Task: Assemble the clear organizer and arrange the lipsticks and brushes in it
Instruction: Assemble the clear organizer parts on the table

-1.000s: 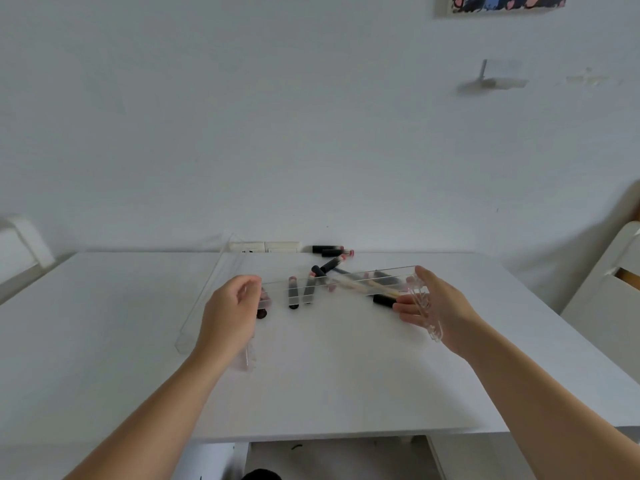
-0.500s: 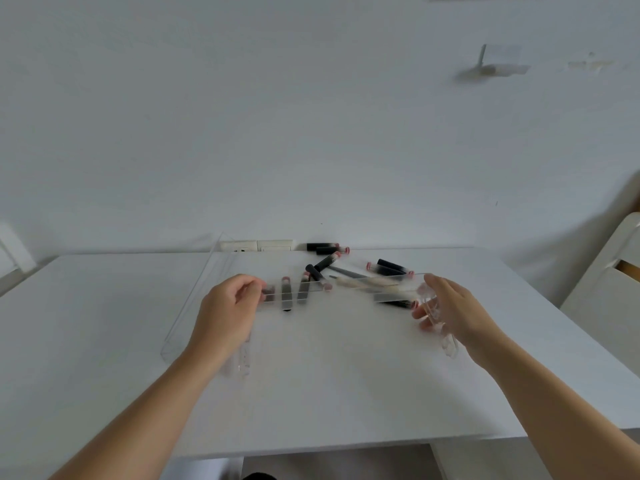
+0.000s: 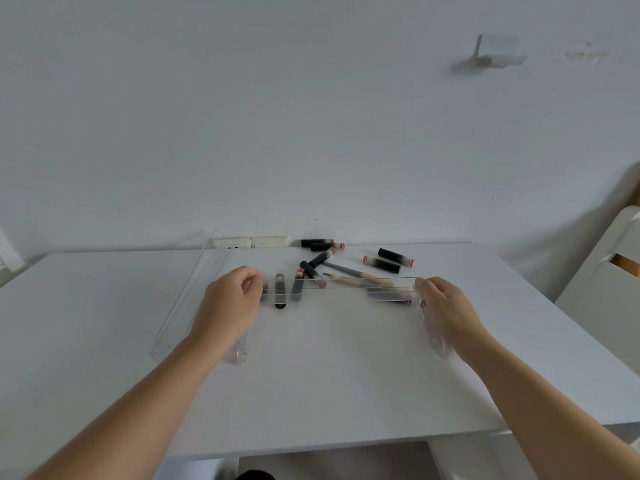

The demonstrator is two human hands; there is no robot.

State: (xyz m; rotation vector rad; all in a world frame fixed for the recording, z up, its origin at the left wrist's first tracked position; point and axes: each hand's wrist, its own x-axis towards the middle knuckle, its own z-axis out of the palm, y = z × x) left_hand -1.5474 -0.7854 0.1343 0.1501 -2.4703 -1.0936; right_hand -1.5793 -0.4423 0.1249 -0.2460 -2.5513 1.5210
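Since the earlier frames, both hands have spread apart and the clear panel between them has levelled out and come down toward the white bench [image 3: 311, 393]. Left hand [image 3: 230, 303], at centre-left of the frame, has its grip closed as a pinch of thumb and fingertips on the left end of the clear acrylic panel [image 3: 339, 289]. Right hand [image 3: 446, 310], at centre-right, has its grip closed on the panel's right end. A clear end piece [image 3: 239, 351] shows below the left hand, and another [image 3: 436, 341] below the right; whether either is joined to the panel cannot be told.

Behind the panel, in the upper centre of the bench, black lipsticks [image 3: 382, 264] with pink ends lie scattered, some seen through the acrylic. Two brushes [image 3: 360, 277] lie among them, pointing up-left. A long clear tray section [image 3: 187, 299] rests at centre-left of the bench, left of the left hand, angled toward the wall. A white socket strip [image 3: 251, 242] sits at the bench's far edge.
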